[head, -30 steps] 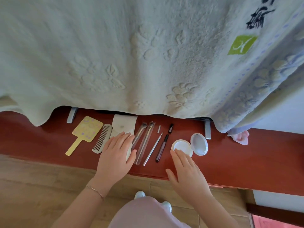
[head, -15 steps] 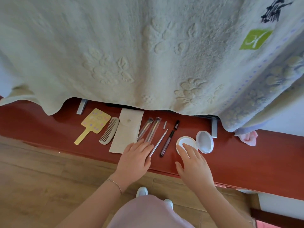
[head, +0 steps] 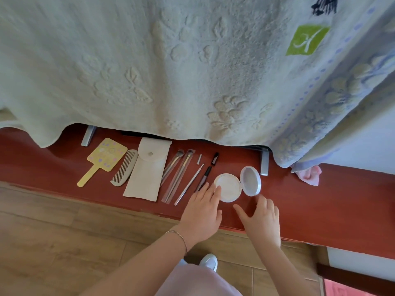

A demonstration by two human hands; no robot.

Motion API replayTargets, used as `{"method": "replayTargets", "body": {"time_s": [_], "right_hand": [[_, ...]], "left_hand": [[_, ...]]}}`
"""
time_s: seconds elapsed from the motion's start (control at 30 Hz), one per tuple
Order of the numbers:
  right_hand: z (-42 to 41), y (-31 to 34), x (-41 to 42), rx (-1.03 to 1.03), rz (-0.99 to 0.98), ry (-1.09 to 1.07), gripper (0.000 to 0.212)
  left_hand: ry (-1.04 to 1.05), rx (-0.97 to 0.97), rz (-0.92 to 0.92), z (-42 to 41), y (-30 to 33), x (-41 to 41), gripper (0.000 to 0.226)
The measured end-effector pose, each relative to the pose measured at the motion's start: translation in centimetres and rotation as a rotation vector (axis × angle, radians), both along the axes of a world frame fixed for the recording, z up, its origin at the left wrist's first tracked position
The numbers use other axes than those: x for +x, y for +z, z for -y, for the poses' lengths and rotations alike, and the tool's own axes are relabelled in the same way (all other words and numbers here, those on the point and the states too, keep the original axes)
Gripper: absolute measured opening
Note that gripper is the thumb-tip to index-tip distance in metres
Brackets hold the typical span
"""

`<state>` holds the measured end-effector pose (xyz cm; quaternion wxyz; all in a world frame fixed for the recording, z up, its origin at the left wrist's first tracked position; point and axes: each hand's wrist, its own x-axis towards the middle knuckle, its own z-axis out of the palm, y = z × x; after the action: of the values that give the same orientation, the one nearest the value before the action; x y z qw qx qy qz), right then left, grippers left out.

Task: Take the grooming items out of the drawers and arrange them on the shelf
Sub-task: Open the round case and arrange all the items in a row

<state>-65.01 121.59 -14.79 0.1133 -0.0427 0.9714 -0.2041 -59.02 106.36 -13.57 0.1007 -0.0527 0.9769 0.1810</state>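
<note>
Looking down, I see my left hand (head: 202, 212) lying flat on the red shelf (head: 320, 210) near its front edge. Its fingers (head: 214, 189) are straight and spread, and the tips touch the left rim of the open white compact (head: 229, 188). It holds nothing. My right hand (head: 264, 221) is just right of it, near the front edge too, with its fingers loose and a bit spread. It holds nothing, and I cannot tell if it touches the shelf. One fingertip points up at the compact's round lid (head: 250, 180), which stands open to the right of the base.

All the grooming things lie in a row along the shelf. From the left end I see a yellow hand mirror (head: 102, 159), then a grey comb (head: 125, 167) just beside it, then a white pouch (head: 147, 169) with a snap. Next come two brushes in clear sleeves (head: 177, 171), a thin silver tool (head: 189, 184) with its small cap (head: 199, 159) apart from it, and a dark pencil (head: 205, 176) whose cap (head: 214, 158) lies near the back. The compact is last.

A big pale towel (head: 171, 71) hangs over the back of the shelf. A pink cloth (head: 308, 175) peeks out at its right. I wear a thin bracelet (head: 179, 238) on my left wrist.
</note>
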Motion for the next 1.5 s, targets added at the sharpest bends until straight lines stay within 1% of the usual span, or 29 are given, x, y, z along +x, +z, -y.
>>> {"method": "replayTargets", "body": {"time_s": [0.07,0.17,0.23,0.3,0.4,0.5,0.57,0.63,0.67,0.7,0.77,0.83,0.9,0.93,1.0,1.1,1.17,1.23,1.3,1.4,1.5], "right_hand": [[-0.2,0.2,-0.8,-0.129,0.034,-0.037,0.058],[-0.3,1.3,-2.1,-0.335,0.120,-0.091,0.026],[-0.4,1.7,-3.0,-0.417,0.162,-0.139,0.014],[-0.5,1.8,-3.9,-0.443,0.182,-0.183,0.014],[-0.4,1.7,-5.2,-0.437,0.227,-0.244,0.019],[0.1,2.0,-5.4,-0.446,0.241,-0.314,0.029],[0.6,2.8,-4.6,-0.469,0.142,-0.418,0.037],[1.6,4.0,-3.4,-0.486,-0.028,-0.514,0.034],[2.5,4.7,-2.6,-0.499,-0.086,-0.526,0.029],[3.9,5.5,-1.7,-0.516,-0.100,-0.504,0.026],[7.6,6.3,0.1,-0.548,-0.008,-0.370,0.020],[12.0,6.4,1.6,-0.558,0.215,-0.203,0.019],[16.3,6.0,2.5,-0.492,0.447,-0.053,0.019],[18.1,5.5,2.8,-0.436,0.519,0.007,0.024],[20.7,4.5,3.0,-0.348,0.565,0.052,0.034],[22.9,3.4,3.0,-0.299,0.570,0.021,0.043],[23.4,3.0,2.7,-0.315,0.592,-0.065,0.044],[23.6,2.7,2.3,-0.361,0.624,-0.172,0.040],[23.7,2.5,2.1,-0.412,0.664,-0.220,0.032],[24.0,2.6,1.9,-0.412,0.648,-0.170,0.015],[23.9,2.7,1.8,-0.412,0.626,-0.155,0.011]], "left_hand": [[0.038,0.034,0.033,-0.9,0.2,-0.6,0.060],[0.051,0.076,0.071,-1.8,0.4,-1.2,0.060],[0.032,0.078,0.077,-2.1,0.3,-1.4,0.060],[0.009,0.084,0.078,-2.3,0.3,-1.7,0.059],[-0.030,0.115,0.076,-2.0,0.4,-1.9,0.059],[-0.075,0.183,-0.013,-0.2,0.6,-1.9,0.056],[-0.091,0.212,-0.153,2.2,1.1,-1.6,0.051],[-0.048,0.184,-0.284,5.8,1.4,-0.9,0.047],[0.010,0.162,-0.322,7.8,1.5,-0.5,0.045],[0.090,0.139,-0.343,9.9,1.4,0.2,0.042],[0.278,0.114,-0.344,13.7,1.1,1.6,0.039],[0.433,0.120,-0.293,16.5,0.6,3.2,0.039],[0.504,0.138,-0.199,18.1,0.0,4.6,0.039],[0.512,0.140,-0.154,18.6,-0.4,5.2,0.040],[0.497,0.140,-0.109,19.2,-1.0,5.9,0.042],[0.435,0.112,-0.083,19.4,-1.3,6.2,0.047],[0.397,0.077,-0.078,19.5,-1.4,6.2,0.049],[0.363,0.049,-0.092,19.5,-1.8,6.2,0.048],[0.339,0.021,-0.138,19.7,-2.1,6.3,0.043],[0.267,-0.055,-0.211,20.0,-2.3,6.7,0.043],[0.224,-0.085,-0.240,20.5,-2.6,7.1,0.052]]}}
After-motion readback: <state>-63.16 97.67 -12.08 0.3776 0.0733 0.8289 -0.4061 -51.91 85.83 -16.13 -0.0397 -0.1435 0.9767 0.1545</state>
